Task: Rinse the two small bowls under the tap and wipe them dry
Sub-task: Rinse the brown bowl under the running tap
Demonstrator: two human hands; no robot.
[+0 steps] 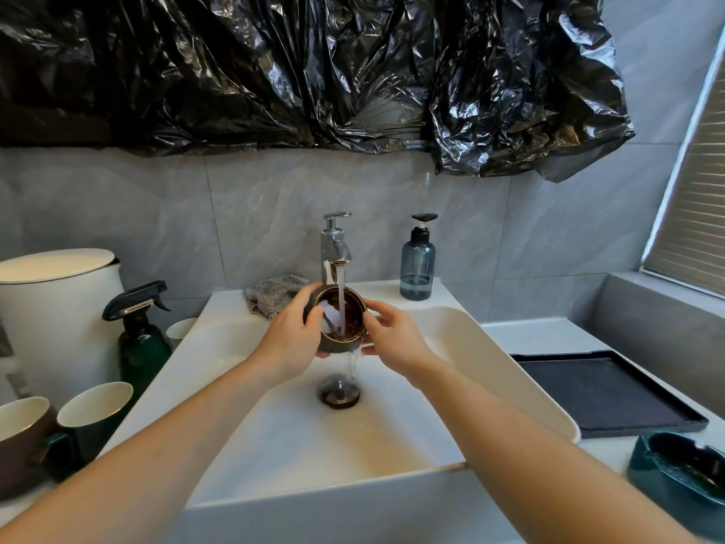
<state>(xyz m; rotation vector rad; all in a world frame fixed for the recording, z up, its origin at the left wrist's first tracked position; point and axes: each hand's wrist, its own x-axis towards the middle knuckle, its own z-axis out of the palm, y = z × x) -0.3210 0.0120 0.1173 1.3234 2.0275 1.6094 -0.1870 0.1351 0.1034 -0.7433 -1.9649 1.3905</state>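
A small dark bowl (345,339) with a brown inside is tilted toward me under the chrome tap (334,245), over the white sink (274,445). Water runs from the tap into the bowl and spills from its lower edge down to the drain (339,392). My left hand (292,339) grips the bowl's left side, with the thumb over the rim. My right hand (392,333) holds its right side with the fingertips. A grey patterned cloth (270,294) lies on the sink ledge behind my left hand. At the lower right stands a dark teal bowl (682,471).
A blue soap dispenser (418,265) stands right of the tap. A green spray bottle (139,335), a white lidded container (59,308) and two mugs (94,414) crowd the left counter. A black tray (600,390) lies on the right counter. Black plastic sheeting hangs overhead.
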